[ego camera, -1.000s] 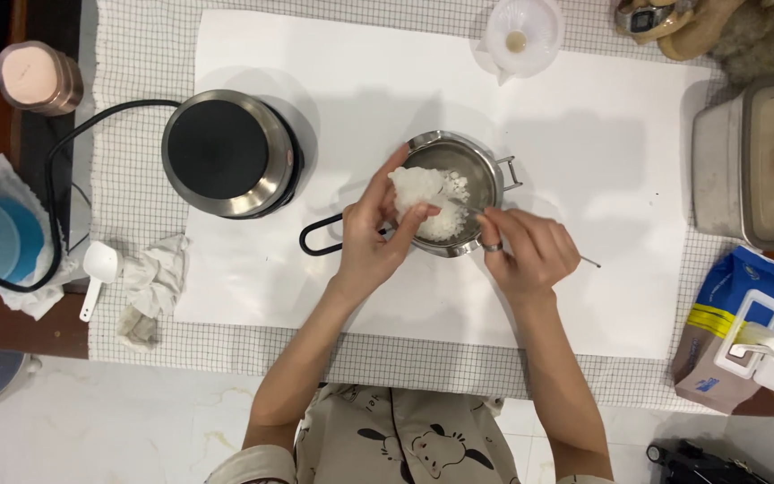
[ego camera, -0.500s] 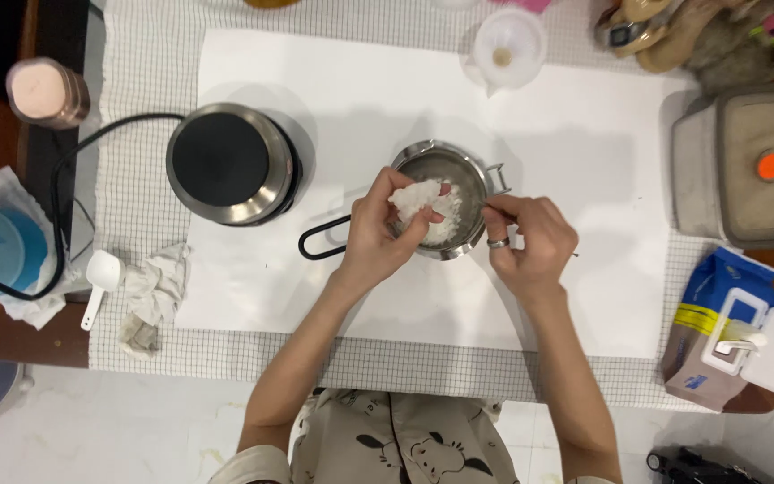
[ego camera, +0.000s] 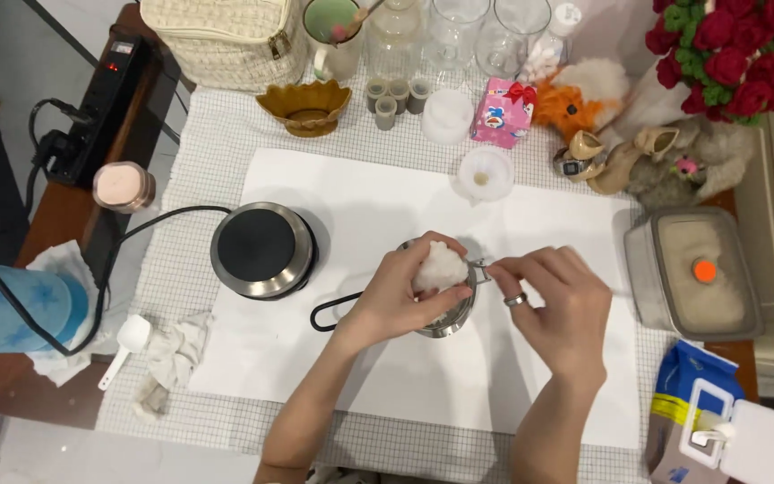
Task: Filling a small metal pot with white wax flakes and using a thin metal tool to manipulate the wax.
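Across the table's middle lies a white paper sheet (ego camera: 530, 376) on a checked cloth (ego camera: 181, 269). Toward the sheet's left edge stands a round hot plate (ego camera: 262, 249), its black cord running off to the table's left side. At the right edge of the table sits a lidded grey box (ego camera: 696, 273) with an orange knob, and a blue pouch (ego camera: 687, 403) lies at the near right corner. Near the sheet's centre stands a small metal pot (ego camera: 448, 321), its black loop handle pointing left. Over the pot, the left hand (ego camera: 400, 300) curls its fingers around a white clump (ego camera: 439, 266), gripping it above the rim. Just beside it, the right hand (ego camera: 562, 309), wearing a ring, pinches a thin metal tool (ego camera: 478, 265) between thumb and forefinger at the pot's right rim.
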